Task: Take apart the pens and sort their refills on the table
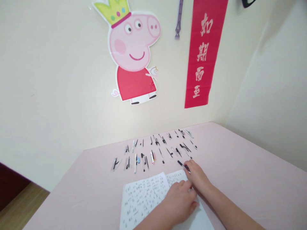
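An open notebook [141, 198] covered in handwriting lies on the pink table [251, 185] in front of me. My left hand [178, 203] rests palm down on its right page, fingers loosely curled and together. Just beyond the page's far corner, my right hand [198, 177] has its fingers closed round a black pen [182, 165], whose tip points away to the left. Past the notebook, several pens and pen parts [153, 150] lie in two rough rows across the table.
The table stands in a corner between two cream walls. A cartoon pig cutout [134, 54] and a red banner with gold characters [203, 54] hang on the far wall. Wooden floor [21, 207] shows at the lower left.
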`<action>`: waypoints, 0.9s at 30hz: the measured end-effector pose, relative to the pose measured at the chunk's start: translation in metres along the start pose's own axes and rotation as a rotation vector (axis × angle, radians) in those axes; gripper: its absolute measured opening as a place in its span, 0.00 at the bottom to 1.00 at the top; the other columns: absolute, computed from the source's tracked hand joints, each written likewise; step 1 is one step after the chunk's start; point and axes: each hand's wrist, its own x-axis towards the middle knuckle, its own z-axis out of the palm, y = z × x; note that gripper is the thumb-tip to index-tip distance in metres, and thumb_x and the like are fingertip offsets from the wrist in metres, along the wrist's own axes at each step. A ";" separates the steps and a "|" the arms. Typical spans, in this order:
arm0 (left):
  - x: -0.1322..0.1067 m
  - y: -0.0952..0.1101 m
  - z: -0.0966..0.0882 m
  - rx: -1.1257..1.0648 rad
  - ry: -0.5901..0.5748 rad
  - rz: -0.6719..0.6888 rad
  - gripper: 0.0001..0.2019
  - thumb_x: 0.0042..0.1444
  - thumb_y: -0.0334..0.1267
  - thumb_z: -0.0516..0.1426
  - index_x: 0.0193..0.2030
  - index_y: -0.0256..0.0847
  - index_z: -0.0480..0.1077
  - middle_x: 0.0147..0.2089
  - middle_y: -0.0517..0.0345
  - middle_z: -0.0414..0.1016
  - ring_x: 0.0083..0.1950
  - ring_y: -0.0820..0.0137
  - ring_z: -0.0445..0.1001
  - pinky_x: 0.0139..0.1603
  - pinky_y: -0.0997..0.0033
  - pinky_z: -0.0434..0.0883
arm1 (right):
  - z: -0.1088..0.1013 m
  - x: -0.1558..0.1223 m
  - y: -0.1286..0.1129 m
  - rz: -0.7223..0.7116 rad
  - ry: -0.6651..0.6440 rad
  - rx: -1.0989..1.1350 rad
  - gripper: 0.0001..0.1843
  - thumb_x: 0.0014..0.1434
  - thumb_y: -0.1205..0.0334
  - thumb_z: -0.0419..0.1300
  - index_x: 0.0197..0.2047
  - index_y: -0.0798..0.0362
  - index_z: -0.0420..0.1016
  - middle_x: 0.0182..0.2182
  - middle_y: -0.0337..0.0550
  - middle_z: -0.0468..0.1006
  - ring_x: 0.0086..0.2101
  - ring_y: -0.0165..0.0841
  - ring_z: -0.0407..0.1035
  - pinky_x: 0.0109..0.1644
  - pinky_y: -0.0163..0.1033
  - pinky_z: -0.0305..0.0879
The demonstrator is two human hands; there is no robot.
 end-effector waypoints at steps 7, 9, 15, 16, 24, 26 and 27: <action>0.007 0.007 0.006 -0.018 -0.006 0.013 0.11 0.58 0.43 0.48 0.37 0.42 0.68 0.42 0.53 0.64 0.41 0.65 0.65 0.37 0.66 0.63 | 0.001 0.001 0.001 0.004 -0.004 -0.028 0.08 0.56 0.67 0.52 0.38 0.55 0.70 0.37 0.47 0.70 0.39 0.35 0.66 0.44 0.36 0.59; 0.005 0.004 0.005 -0.012 -0.007 0.008 0.11 0.58 0.42 0.48 0.37 0.41 0.68 0.41 0.53 0.64 0.42 0.65 0.64 0.37 0.66 0.63 | 0.001 0.001 -0.001 0.006 0.001 -0.034 0.08 0.56 0.67 0.52 0.38 0.55 0.70 0.37 0.47 0.70 0.40 0.35 0.65 0.44 0.36 0.59; -0.004 -0.004 0.001 -0.021 -0.032 -0.060 0.09 0.58 0.40 0.48 0.38 0.40 0.67 0.40 0.52 0.64 0.42 0.64 0.64 0.37 0.66 0.63 | -0.001 0.003 -0.008 0.042 0.003 -0.064 0.09 0.56 0.65 0.52 0.41 0.55 0.70 0.39 0.48 0.70 0.39 0.35 0.66 0.44 0.36 0.57; -0.004 -0.003 0.001 -0.030 -0.035 -0.055 0.09 0.58 0.40 0.48 0.39 0.41 0.67 0.40 0.52 0.64 0.41 0.64 0.64 0.37 0.66 0.63 | -0.002 0.004 -0.009 0.051 -0.006 -0.073 0.10 0.56 0.65 0.52 0.41 0.55 0.70 0.39 0.48 0.70 0.39 0.35 0.66 0.44 0.36 0.57; 0.002 0.004 0.002 -0.075 -0.063 -0.010 0.12 0.59 0.43 0.46 0.42 0.43 0.67 0.39 0.53 0.65 0.38 0.66 0.66 0.35 0.67 0.63 | -0.008 0.014 -0.005 0.070 -0.031 -0.015 0.12 0.57 0.67 0.49 0.39 0.56 0.72 0.38 0.48 0.73 0.39 0.34 0.67 0.46 0.36 0.58; 0.003 0.003 0.003 -0.074 -0.076 -0.033 0.12 0.59 0.42 0.46 0.41 0.42 0.67 0.39 0.53 0.66 0.39 0.65 0.66 0.36 0.66 0.63 | -0.006 0.015 -0.001 0.039 -0.024 0.015 0.12 0.57 0.69 0.48 0.38 0.57 0.73 0.38 0.49 0.73 0.40 0.34 0.67 0.47 0.36 0.58; 0.003 0.002 0.003 -0.074 -0.083 -0.044 0.11 0.59 0.41 0.46 0.41 0.41 0.67 0.39 0.52 0.66 0.39 0.65 0.66 0.36 0.66 0.63 | -0.004 0.015 0.002 0.027 -0.020 0.032 0.12 0.56 0.69 0.48 0.38 0.57 0.73 0.38 0.48 0.73 0.41 0.34 0.66 0.47 0.36 0.58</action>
